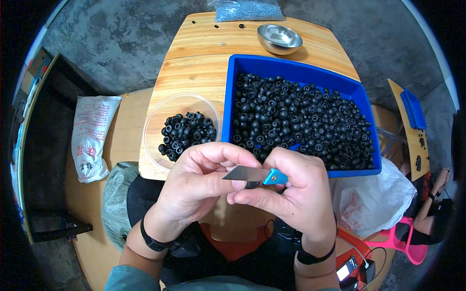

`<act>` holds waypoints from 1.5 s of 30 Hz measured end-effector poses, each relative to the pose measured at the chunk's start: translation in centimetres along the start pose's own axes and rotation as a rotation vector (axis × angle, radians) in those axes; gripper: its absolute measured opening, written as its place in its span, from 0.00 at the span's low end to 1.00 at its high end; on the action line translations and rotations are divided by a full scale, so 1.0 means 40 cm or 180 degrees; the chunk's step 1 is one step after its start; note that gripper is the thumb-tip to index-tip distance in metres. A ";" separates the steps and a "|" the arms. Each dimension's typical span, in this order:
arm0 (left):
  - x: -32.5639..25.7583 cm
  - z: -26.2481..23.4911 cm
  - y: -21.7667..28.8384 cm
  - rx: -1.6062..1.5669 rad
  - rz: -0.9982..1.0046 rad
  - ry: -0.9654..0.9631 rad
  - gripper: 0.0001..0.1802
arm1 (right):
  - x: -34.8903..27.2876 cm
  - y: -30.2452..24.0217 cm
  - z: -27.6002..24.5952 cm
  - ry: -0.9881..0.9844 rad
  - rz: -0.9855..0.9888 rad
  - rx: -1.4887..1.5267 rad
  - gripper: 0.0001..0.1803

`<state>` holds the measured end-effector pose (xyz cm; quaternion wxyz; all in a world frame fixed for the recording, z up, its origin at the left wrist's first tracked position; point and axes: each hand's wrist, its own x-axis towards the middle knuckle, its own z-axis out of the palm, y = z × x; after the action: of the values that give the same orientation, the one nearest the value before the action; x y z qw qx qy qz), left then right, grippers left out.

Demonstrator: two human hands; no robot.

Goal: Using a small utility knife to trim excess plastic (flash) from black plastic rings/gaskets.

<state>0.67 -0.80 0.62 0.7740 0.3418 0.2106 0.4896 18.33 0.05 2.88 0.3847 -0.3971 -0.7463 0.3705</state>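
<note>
My right hand (301, 189) is closed around a small craft knife (250, 175) with a blue handle and a pointed flat blade. The blade points left, toward my left hand (199, 182), whose fingertips pinch a small black rubber-like part (252, 185), mostly hidden under the blade. Both hands are close together above the near table edge. Just beyond them stands a blue bin (231, 97) full of many such round black parts (291, 111). To the left, a clear round tub (154, 109) holds a smaller heap of black parts (187, 132).
A steel bowl (279, 39) and a bag of blue pellets (248, 10) sit at the wooden table's (194, 68) far end, near a few loose black bits. White sacks (92, 138) flank the table. At right, another person's arm (429, 203) shows beside a second table (407, 133).
</note>
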 end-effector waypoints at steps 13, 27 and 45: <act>-0.001 -0.008 -0.006 0.0044 0.0067 0.0161 0.15 | 0.005 -0.019 0.005 -0.0024 -0.0264 -0.1168 0.24; 0.003 -0.001 -0.007 0.0068 -0.0049 0.0203 0.13 | 0.004 -0.013 -0.020 0.0105 0.0186 0.0350 0.16; 0.017 -0.044 0.078 0.4121 0.1169 0.1356 0.09 | 0.030 0.138 -0.086 0.0126 0.1365 -0.2004 0.16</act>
<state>-2.12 1.29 1.72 0.2619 0.6603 0.5455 0.4449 22.54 4.24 -0.06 0.1719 -0.6502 -0.7160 0.1874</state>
